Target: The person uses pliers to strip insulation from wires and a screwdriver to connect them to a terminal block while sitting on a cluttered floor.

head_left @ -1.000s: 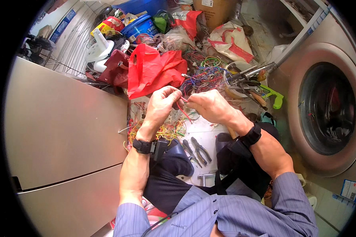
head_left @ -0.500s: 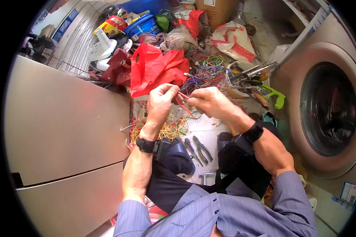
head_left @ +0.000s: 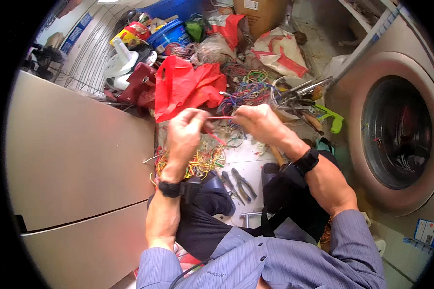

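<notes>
A thin red wire (head_left: 220,117) runs straight between my two hands above the floor. My left hand (head_left: 185,130) is closed on one part of it, and a loose red end hangs down below those fingers. My right hand (head_left: 260,123) pinches the wire's other end, fingertips pressed together. Under my left hand lies a heap of yellow, green and red wires (head_left: 205,161). Two pairs of pliers, one with dark handles (head_left: 243,184), rest on the white floor between my feet.
A red bag (head_left: 188,86) and a tangle of coloured wires (head_left: 255,91) lie ahead. A bucket of tools (head_left: 287,85) stands to the right, beside a bright green tool handle (head_left: 336,123). A metallic cabinet (head_left: 82,144) flanks my left, a front-loading washing machine (head_left: 357,130) my right.
My hands have moved apart, the left one leftward, and the red wire between them is now stretched straight and level. Both hands still hold it.
</notes>
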A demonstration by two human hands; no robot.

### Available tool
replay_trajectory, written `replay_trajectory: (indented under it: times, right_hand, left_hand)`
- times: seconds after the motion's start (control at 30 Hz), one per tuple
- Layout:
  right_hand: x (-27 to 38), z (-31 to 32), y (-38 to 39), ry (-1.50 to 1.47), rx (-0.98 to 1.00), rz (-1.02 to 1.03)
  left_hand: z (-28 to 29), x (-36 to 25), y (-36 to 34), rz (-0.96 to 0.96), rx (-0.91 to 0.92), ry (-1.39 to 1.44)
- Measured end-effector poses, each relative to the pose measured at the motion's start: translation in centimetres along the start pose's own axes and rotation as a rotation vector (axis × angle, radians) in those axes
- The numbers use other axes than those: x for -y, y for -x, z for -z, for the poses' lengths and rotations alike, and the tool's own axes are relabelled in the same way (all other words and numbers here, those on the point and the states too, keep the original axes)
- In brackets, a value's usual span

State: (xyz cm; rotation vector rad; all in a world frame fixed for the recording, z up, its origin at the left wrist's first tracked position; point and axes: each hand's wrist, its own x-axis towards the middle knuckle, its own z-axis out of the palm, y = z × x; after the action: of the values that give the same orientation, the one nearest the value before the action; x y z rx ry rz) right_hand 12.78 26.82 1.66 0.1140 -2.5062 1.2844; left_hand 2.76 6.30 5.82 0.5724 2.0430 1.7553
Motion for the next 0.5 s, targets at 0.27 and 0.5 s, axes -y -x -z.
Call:
replay_trajectory:
  times: [0.27, 0.5]
  right_hand:
    - [2.8, 0.1, 0.2, -0.424, 0.242, -0.430]
    - [1.5, 0.7, -0.3, -0.485, -0.010, -0.375]
  left_hand:
    - [2.3, 2.7, -1.0, 0.133, 0.125, 0.190]
    - [1.0, 1.0, -0.5, 0.105, 0.085, 0.145]
